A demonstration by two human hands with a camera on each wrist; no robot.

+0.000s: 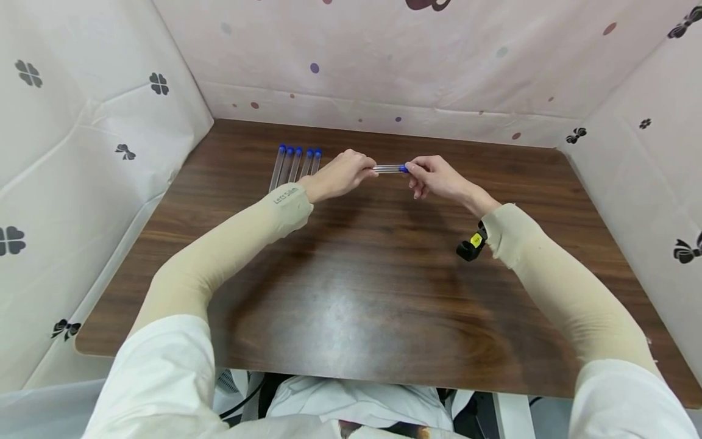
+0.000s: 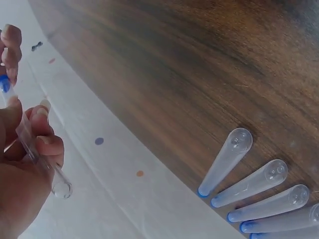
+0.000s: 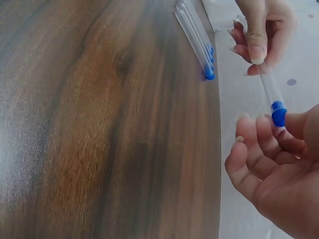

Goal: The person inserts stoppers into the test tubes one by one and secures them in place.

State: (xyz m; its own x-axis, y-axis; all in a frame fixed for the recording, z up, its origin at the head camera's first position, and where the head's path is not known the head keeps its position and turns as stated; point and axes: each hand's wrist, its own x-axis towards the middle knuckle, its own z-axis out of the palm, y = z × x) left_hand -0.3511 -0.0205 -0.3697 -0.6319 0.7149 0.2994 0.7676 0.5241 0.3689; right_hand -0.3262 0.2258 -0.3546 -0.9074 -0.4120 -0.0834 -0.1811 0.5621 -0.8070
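Note:
A clear test tube point(image 1: 388, 169) with a blue cap point(image 3: 278, 114) is held between both hands above the table's far half. My left hand point(image 1: 344, 173) grips the tube's body, and its rounded end sticks out past the fingers in the left wrist view. The right hand point(image 1: 439, 177) pinches the blue cap between thumb and fingers; the cap sits on the tube's mouth. Left of the left hand, several more capped test tubes point(image 1: 288, 163) lie side by side on the table, caps toward the back wall. The left forearm covers their lower ends in the head view.
The brown wood-grain table point(image 1: 351, 268) has pale patterned sheets point(image 1: 351, 61) behind it and at both sides. A black strap with a yellow label point(image 1: 475, 240) hangs at the right wrist. Cream sleeves cover both forearms.

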